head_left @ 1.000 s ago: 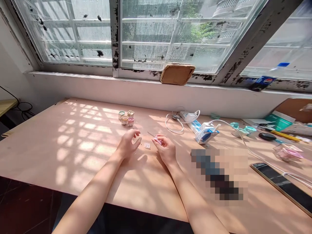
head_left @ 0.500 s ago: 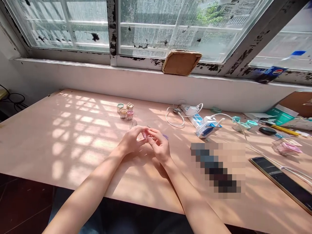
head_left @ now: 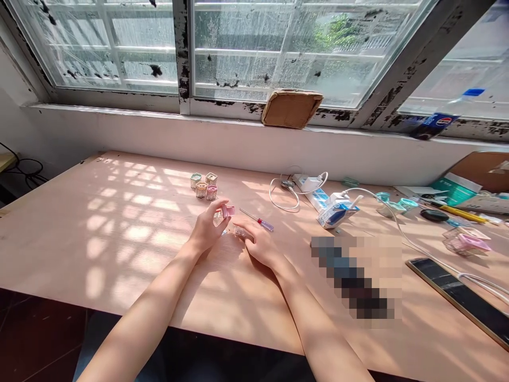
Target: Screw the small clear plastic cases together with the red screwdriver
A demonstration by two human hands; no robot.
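A small pink plastic part (head_left: pixel 228 211) is pinched between the thumb and fingers of my left hand (head_left: pixel 205 229), raised just above the table. My right hand (head_left: pixel 260 243) rests low over the wood, its fingers closed around a small clear plastic piece (head_left: pixel 239 231), partly hidden by them. Beyond my right hand lies a screwdriver (head_left: pixel 264 223) with a clear, red and purple handle, its shaft pointing away to the left. Another clear piece shows partly behind my left fingers. Farther back stand several small clear boxes with coloured tops, among them a pink one (head_left: pixel 211 192) and a green one (head_left: pixel 195 180).
A power strip (head_left: pixel 318 199) with white cables and a drink carton (head_left: pixel 334 214) stand right of centre. A phone (head_left: pixel 457 292), a pink-topped box (head_left: pixel 467 241) and teal pieces (head_left: pixel 407 204) lie farther right. A bottle (head_left: pixel 441 121) leans by the window.
My hands were together around the pink part. Now they are apart: the left keeps the pink part, and the right has lowered to the clear piece, uncovering the screwdriver.
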